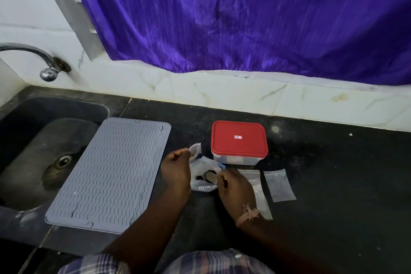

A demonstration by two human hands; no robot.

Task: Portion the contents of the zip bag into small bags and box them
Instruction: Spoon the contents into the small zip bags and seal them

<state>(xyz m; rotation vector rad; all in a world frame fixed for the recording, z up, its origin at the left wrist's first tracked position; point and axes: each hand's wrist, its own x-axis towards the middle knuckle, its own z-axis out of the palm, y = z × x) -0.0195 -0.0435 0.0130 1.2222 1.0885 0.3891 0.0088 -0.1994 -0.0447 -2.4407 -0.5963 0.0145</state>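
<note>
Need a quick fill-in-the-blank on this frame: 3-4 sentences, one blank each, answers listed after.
1. The container behind the hands has a lid coloured ____.
2. The left hand and right hand both grip the ____ between them.
3. The grey ribbed mat lies partly over the ____ on the left.
4. The number of empty small bags lying flat by the right hand is ____.

Missing words: red; zip bag; sink; two

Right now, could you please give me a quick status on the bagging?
Both hands, left and right, pinch the zip bag open. Small bags lie empty. Red-lidded box closed.
</note>
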